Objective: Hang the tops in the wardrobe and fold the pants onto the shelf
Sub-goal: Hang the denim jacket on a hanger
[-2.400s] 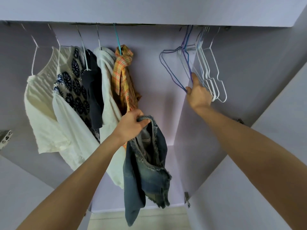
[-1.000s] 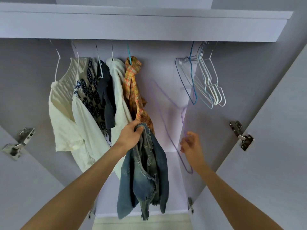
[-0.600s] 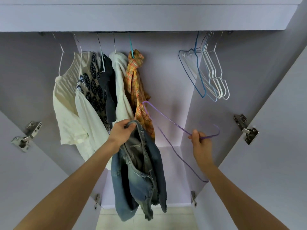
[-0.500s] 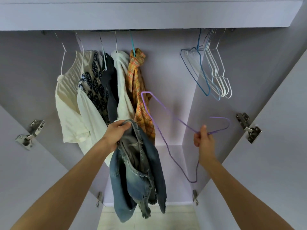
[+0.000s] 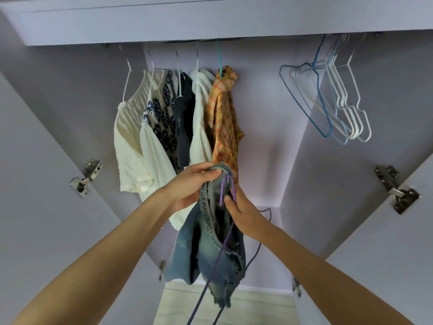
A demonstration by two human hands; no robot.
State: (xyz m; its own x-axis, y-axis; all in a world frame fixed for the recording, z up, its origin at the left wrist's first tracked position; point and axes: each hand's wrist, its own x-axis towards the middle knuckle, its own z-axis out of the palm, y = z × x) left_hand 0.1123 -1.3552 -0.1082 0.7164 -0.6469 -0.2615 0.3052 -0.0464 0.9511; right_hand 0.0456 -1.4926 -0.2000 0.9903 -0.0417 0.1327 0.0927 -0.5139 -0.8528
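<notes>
- Step in hand: left hand grips the denim top by its collar; right hand holds the purple hanger (hook up).
- Next, I judge: thread the hanger into the shoulders, then hook it on the rail.

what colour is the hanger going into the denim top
Purple hanger, thin wire, held by the right hand; shows best in the head view.

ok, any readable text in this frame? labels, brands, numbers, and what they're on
None: no word, number or sign can be read anywhere in the head view.
denim top: no tag or label shows.
hung tops: patterns only, blue floral and orange plaid, no print.
door hinges: any stamping is too small to read.
purple hanger and empty hangers: bare wire, no marking.
</notes>
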